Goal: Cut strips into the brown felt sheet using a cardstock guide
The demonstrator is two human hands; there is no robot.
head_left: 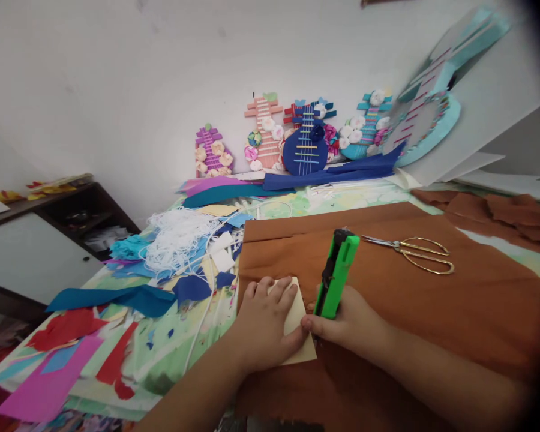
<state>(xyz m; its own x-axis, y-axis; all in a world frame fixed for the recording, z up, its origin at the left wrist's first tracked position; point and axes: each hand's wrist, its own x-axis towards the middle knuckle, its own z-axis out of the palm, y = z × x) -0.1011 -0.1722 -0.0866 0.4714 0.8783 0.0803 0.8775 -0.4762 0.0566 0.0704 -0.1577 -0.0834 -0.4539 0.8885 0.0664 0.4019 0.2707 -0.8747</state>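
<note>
My left hand (270, 327) lies flat with its fingers spread over a cream rectangular card (296, 324), pressing it onto a sheet of brown cloth (378, 300). Gripped upright in my right hand (351, 324) is a green and black utility knife (337, 273), its lower end close to the card's right edge. The blade is hidden, so I cannot tell whether it touches the cloth. My right thumb meets the card's edge beside my left thumb. Gold-handled scissors (414, 250) rest on the cloth beyond my right hand, blades pointing left.
To the left are a tangle of white cord (177, 237), a teal strip (117, 298) and red and pink scraps (49, 378). Several decorated lute-shaped crafts (306, 147) lean on the wall at the back. Crumpled brown cloth (499, 219) lies at right; a dark cabinet (40, 240) stands left.
</note>
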